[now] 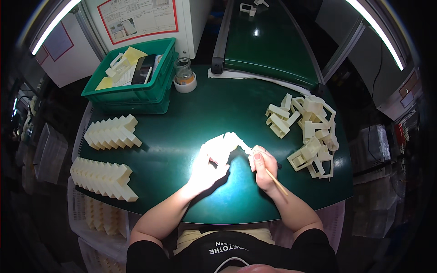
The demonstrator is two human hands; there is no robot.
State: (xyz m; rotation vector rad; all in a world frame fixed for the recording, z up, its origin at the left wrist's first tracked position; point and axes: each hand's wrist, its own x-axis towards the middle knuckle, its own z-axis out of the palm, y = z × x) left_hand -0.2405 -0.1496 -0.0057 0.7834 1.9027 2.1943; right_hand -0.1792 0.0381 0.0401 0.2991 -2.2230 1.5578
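Note:
Under a bright spot of light near the middle of the table, my left hand [201,169] is closed around a cream plastic part [228,139]. Glare washes out the part's outline and most of the fingers. My right hand [264,167] pinches a thin wooden stick [278,184], its tan end pointing back over the wrist. The stick's front end reaches up and left to the edge of the plastic part. Whether it carries bristles cannot be made out. To the right of my right hand lies a loose heap of cream plastic frames [314,132].
Two nested rows of cream parts [102,177] stand at left on the green table [182,113]. Behind them is a green bin [132,98] with papers and a dark device. A glass jar [183,70] sits beside it. A green conveyor belt [268,45] adjoins the far edge.

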